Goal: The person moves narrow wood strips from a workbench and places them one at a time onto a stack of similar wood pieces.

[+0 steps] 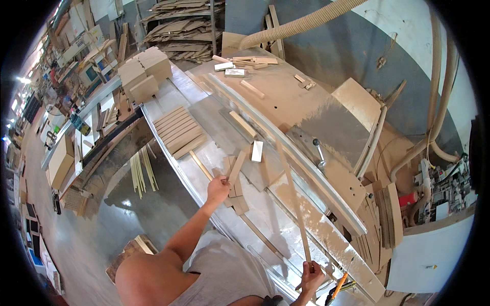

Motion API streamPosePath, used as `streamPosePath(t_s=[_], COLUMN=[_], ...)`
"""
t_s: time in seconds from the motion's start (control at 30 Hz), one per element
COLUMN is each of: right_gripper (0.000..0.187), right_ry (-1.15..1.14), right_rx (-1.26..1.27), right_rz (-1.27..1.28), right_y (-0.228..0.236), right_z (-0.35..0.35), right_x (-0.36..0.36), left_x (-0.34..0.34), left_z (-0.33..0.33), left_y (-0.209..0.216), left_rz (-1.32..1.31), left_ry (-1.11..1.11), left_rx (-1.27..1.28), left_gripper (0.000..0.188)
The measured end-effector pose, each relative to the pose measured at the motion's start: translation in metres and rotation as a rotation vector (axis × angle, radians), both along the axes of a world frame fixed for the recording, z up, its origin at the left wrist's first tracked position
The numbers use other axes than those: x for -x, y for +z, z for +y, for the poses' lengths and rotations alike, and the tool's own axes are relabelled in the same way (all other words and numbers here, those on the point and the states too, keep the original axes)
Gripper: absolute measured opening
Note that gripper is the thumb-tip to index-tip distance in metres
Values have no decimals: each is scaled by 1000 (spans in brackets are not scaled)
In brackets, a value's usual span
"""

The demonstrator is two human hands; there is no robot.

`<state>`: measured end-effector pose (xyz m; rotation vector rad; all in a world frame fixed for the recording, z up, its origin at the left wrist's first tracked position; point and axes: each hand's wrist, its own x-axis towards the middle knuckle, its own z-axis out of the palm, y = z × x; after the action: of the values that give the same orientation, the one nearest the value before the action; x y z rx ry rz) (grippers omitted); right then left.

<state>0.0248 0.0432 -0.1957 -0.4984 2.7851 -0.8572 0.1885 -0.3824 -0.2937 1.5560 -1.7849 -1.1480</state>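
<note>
My left hand (218, 189) is closed round the lower end of a short flat wood strip (237, 167), held above the metal machine table (206, 108). Beneath and beside it lie several short wood pieces (236, 196). At the lower right, my right hand (311, 278) pinches the near end of a long thin wood strip (292, 199). That strip slants away across the table toward the long metal fence (301, 158). Between the hands and the fence sits a white block (257, 151), with a narrow wood piece (243, 124) just beyond it.
Stacked wood strips (178, 128) and larger brown blocks (145, 72) occupy the table's far left. Offcuts (252, 89) lie on the dusty surface past the fence. An orange-handled tool (339, 286) is near my right hand. A ribbed hose (301, 24) hangs overhead.
</note>
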Motion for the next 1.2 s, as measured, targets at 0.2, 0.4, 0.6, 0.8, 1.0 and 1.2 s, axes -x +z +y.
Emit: streamPosePath(t_s=[0.2, 0.4, 0.6, 0.8, 1.0, 1.2], right_gripper=[26, 27, 25, 28, 32, 28], right_ry=[-24, -23, -30, -77, 25, 4], right_rx=[76, 27, 54, 0, -12, -34], right_rz=[-45, 16, -17, 32, 98, 45], right_y=[-20, 27, 17, 6, 6, 10], right_z=[21, 6, 33, 52, 53, 53], right_x=[14, 8, -8, -22, -14, -10], left_x=[48, 163, 229, 227, 223, 214], left_z=[15, 23, 12, -17, -11, -10], left_y=[15, -20, -68, -43, -18, -11], left_rz=[618, 734, 113, 7, -255, -310], left_ry=[111, 106, -24, -372, -554, -695], left_rx=[-414, -560, -48, -209, 106, 253], left_gripper=[31, 39, 13, 18, 23, 22])
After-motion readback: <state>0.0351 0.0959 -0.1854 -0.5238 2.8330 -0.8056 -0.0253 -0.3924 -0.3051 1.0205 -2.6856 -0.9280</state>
